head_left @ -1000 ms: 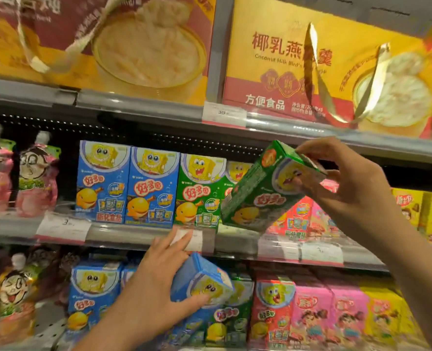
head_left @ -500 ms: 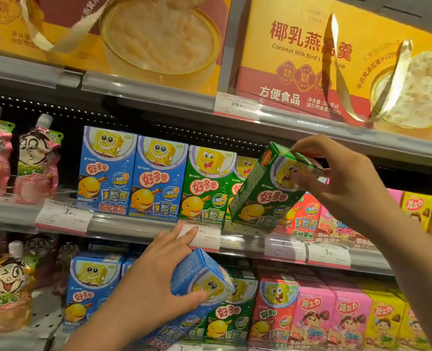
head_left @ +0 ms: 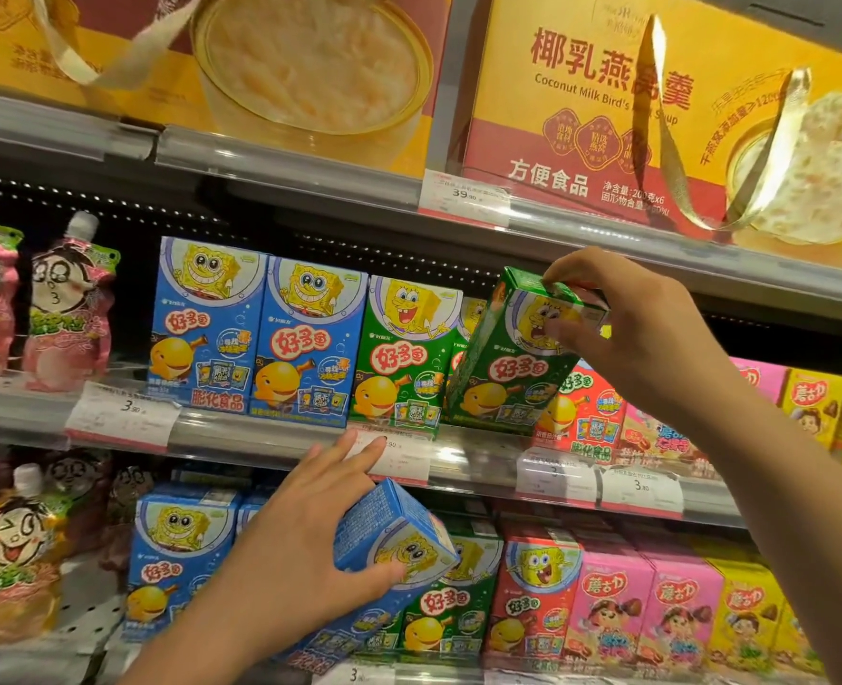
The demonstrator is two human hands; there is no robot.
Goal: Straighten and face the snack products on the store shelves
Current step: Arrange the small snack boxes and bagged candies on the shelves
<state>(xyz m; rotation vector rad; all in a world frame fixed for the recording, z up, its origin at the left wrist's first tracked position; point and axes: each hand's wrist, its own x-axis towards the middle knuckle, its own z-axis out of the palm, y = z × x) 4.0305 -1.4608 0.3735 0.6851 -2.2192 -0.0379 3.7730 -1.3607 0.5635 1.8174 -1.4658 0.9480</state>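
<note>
Head view: my right hand [head_left: 641, 333] pinches a tilted green box [head_left: 512, 358] by its top on the middle shelf [head_left: 270, 437]; my left hand [head_left: 305, 551] grips a tilted blue box [head_left: 389, 531] lower, nearer.

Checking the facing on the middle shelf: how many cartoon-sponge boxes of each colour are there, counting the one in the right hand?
Blue boxes: 2
Green boxes: 3 (one tilted in the right hand, one mostly hidden)
Red boxes: 1
Total: 6
</note>
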